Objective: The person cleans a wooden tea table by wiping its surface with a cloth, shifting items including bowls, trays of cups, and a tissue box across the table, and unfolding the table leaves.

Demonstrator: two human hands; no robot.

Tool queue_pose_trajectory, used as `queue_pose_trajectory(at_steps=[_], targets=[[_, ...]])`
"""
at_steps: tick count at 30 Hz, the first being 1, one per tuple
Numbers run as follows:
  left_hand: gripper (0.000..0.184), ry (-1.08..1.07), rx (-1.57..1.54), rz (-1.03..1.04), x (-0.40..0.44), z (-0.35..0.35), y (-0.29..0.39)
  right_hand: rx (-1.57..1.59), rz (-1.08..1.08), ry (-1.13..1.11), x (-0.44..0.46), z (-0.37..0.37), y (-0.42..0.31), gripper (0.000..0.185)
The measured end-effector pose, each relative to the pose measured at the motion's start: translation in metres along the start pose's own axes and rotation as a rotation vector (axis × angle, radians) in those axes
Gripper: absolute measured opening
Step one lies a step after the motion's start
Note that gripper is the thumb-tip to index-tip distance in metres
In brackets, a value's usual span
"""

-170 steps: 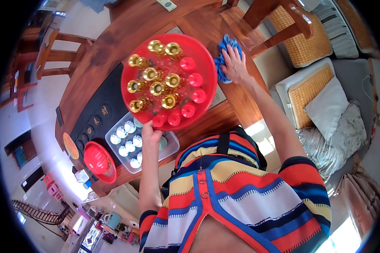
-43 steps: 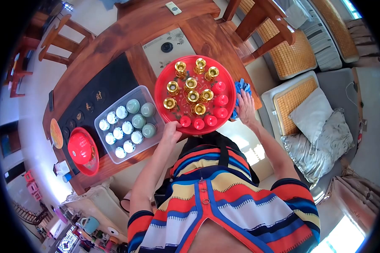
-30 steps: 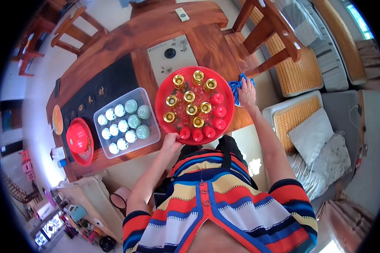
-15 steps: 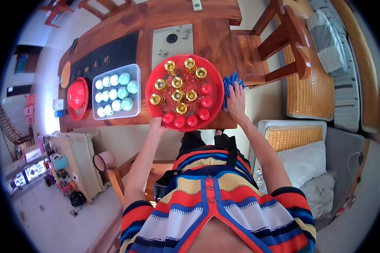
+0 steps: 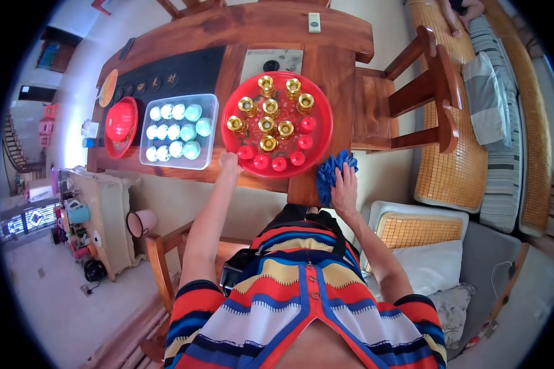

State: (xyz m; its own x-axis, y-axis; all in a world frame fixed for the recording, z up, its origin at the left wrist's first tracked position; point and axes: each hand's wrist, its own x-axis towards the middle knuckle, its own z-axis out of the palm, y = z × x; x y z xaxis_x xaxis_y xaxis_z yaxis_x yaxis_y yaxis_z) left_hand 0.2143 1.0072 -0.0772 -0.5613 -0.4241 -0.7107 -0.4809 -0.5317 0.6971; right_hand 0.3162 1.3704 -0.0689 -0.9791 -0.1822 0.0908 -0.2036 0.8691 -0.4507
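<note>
A round red tray (image 5: 234, 144) lies on the wooden table, close to its front edge. Several gold cup-shaped holders (image 5: 270, 108) stand in it, and small red candle-like pieces (image 5: 278, 163) line its near and right side. My left hand (image 5: 229, 163) grips the tray's near-left rim, its fingertips hidden beneath. At the table's front right corner, my right hand (image 5: 345, 189) is closed on a crumpled blue cloth (image 5: 329, 176), with some fingers lying over it.
Left of the tray sits a clear plastic box (image 5: 210, 147) of round white and pale green items. Beyond it is a red lidded bowl (image 5: 122, 126). A wooden chair (image 5: 381, 117) stands on the right, near a bench where another person's hand (image 5: 457, 32) shows.
The tray has shifted away from me, further onto the table, with my left hand still at its rim. My right hand has drawn the blue cloth nearer, to the table's corner.
</note>
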Motion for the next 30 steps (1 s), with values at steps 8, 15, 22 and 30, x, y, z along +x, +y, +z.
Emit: queue_pose_trajectory(at_steps=[8,15,22,30], targets=[[0.037,-0.087,-0.013,0.028,0.032,-0.001,0.029,-0.064,-0.066,0.021,0.090,0.005,0.000,0.065],[0.038,-0.104,-0.029,0.097,0.041,-0.007,0.023,-0.151,-0.045,0.053,0.175,0.013,0.026,0.060],[0.027,0.038,0.224,0.051,-0.009,-0.006,0.026,-0.123,-0.176,-0.042,0.084,0.015,0.002,0.061],[0.022,0.315,0.282,0.140,-0.061,-0.036,-0.008,-0.042,-0.425,-0.259,0.059,-0.016,0.015,0.061]])
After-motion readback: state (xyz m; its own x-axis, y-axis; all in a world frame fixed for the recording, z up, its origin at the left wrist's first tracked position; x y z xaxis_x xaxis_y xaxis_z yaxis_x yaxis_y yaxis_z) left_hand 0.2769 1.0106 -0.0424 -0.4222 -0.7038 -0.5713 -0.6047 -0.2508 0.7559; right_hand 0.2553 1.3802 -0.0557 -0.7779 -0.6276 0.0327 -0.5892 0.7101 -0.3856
